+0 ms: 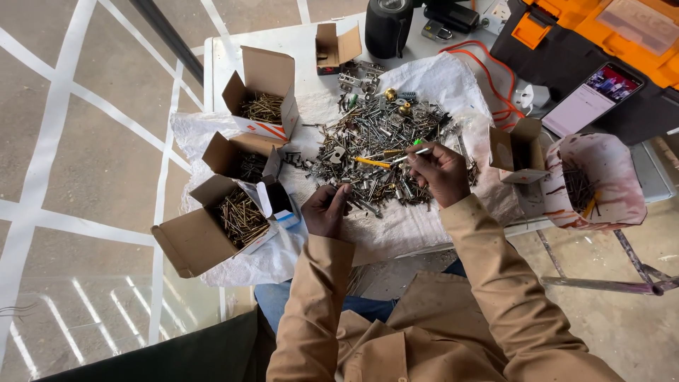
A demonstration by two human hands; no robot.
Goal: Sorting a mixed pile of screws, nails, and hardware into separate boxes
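A heap of mixed screws, bolts and small metal parts (378, 145) lies on a white sack cloth (396, 226) spread over a small table. My right hand (440, 172) rests at the heap's right edge, its fingers pinched on a thin light-coloured screw that points left. My left hand (327, 210) is closed at the heap's near left edge, seemingly around several small screws. Both sleeves are tan.
Three open cardboard boxes of screws (240, 216) (247, 164) (263, 106) stand at the left. An empty small box (520, 152) and a stained tub with nails (590, 182) sit at the right. Behind are a black speaker (387, 27), a phone (590, 99) and an orange toolbox (608, 28).
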